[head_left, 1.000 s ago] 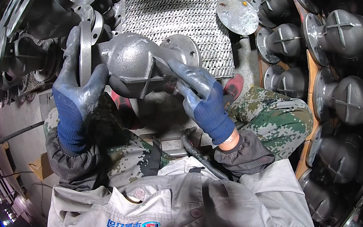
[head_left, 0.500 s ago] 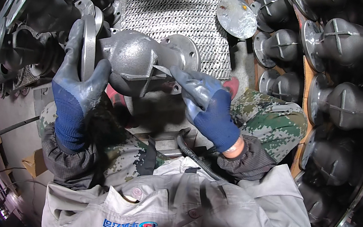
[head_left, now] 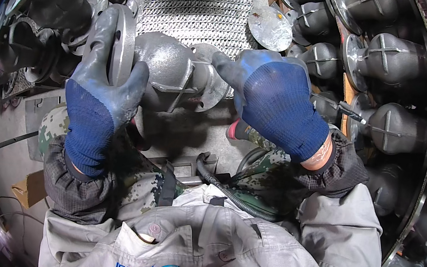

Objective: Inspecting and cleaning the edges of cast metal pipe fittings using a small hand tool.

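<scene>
A grey cast valve body (head_left: 164, 64) with flanged ends and raised cross ribs lies in front of me. My left hand (head_left: 110, 72), in a blue-grey coated glove, is closed on its left flange (head_left: 123, 47), fingers on the outer face and thumb on the inner side. My right hand (head_left: 269, 84), gloved alike, is closed beside the right flange (head_left: 209, 81), its index finger stretched toward the flange's upper edge; contact cannot be told. From behind that hand sticks out a slender rod-like tool (head_left: 345, 109) with a pale tip, its grip hidden by the glove.
Several similar castings (head_left: 389, 128) stand on racks at the right, others (head_left: 50, 12) crowd the left. A ridged metal plate (head_left: 195, 8) lies ahead, a round metal disc (head_left: 270, 28) beside it. A flexible hose (head_left: 213, 174) runs by my legs, near a cardboard box (head_left: 30, 188).
My right hand has moved up and right and turned, bringing the rod-like tool into sight. My left hand keeps its hold on the flange; the valve body appears slightly shifted and turned.
</scene>
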`<action>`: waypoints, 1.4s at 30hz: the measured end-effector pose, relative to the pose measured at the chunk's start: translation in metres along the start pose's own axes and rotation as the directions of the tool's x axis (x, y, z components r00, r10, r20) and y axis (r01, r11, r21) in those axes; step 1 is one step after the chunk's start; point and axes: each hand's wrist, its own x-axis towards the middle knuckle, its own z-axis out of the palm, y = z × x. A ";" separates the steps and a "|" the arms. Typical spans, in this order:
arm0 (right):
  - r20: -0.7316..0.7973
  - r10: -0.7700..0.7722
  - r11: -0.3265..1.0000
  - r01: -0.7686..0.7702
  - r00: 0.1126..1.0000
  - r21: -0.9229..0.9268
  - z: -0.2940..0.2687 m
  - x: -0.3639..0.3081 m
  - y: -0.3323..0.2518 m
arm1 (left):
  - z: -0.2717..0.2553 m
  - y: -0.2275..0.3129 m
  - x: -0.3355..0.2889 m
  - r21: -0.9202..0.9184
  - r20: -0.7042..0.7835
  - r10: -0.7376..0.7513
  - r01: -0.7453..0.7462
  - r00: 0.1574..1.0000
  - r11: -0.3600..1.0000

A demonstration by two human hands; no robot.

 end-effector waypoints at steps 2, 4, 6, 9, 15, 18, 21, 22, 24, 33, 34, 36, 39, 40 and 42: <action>-0.027 -0.035 0.999 0.034 0.999 -0.039 0.001 0.002 0.002 | -0.001 0.005 0.001 0.041 0.047 -0.092 0.091 0.995 0.995; 0.039 -0.020 0.999 0.021 0.999 -0.041 -0.004 0.006 0.002 | -0.001 0.010 0.001 0.129 0.033 -0.050 0.046 0.998 0.991; 0.213 0.014 0.996 0.006 0.977 -0.091 -0.007 0.011 0.000 | -0.003 0.012 0.000 0.171 0.012 -0.016 0.013 1.000 0.985; 0.142 -0.065 0.989 0.083 0.988 -0.119 -0.004 0.013 0.003 | 0.002 0.010 0.001 0.131 -0.007 0.020 -0.019 1.000 0.991; 0.134 -0.130 0.984 0.144 0.983 -0.105 -0.010 0.014 0.001 | 0.001 0.013 0.003 0.126 0.042 -0.054 0.048 0.998 0.991; 0.155 -0.129 0.980 0.149 0.979 -0.128 -0.014 0.018 -0.002 | -0.002 0.021 0.001 -0.008 0.066 -0.159 0.160 0.985 0.987; 0.297 -0.084 0.988 0.119 0.951 -0.102 -0.019 0.024 -0.004 | 0.000 0.012 0.001 0.184 0.031 -0.056 0.050 0.998 0.982; 0.294 -0.091 0.985 0.130 0.952 -0.114 -0.018 0.024 -0.004 | 0.000 0.014 0.002 0.215 0.039 -0.058 0.048 0.998 0.975; 0.285 -0.075 0.987 0.112 0.956 -0.117 -0.018 0.024 -0.006 | 0.000 0.015 0.002 0.200 0.035 -0.044 0.037 0.998 0.979; 0.443 0.063 0.997 -0.039 0.894 -0.064 -0.026 0.029 -0.012 | 0.000 0.013 0.001 0.223 0.024 -0.043 0.037 0.999 0.974; 0.402 0.021 0.999 0.000 0.915 -0.054 -0.022 0.027 -0.011 | 0.000 0.012 0.000 0.225 0.015 -0.044 0.039 0.999 0.974; 0.359 -0.027 0.998 0.043 0.933 -0.039 -0.010 0.024 -0.011 | 0.000 0.008 -0.002 0.234 0.006 -0.049 0.047 0.999 0.971; 0.175 -0.073 0.954 0.120 0.982 -0.276 -0.016 0.007 -0.010 | 0.005 0.019 0.007 0.094 -0.002 0.025 -0.024 1.000 0.995; 0.164 -0.097 0.952 0.139 0.982 -0.273 -0.009 0.009 -0.013 | 0.003 0.015 0.005 0.117 0.006 -0.010 0.009 1.000 0.993; 0.148 -0.131 0.953 0.166 0.980 -0.255 0.004 0.011 -0.016 | 0.001 0.008 0.001 0.155 0.013 -0.055 0.052 0.998 0.987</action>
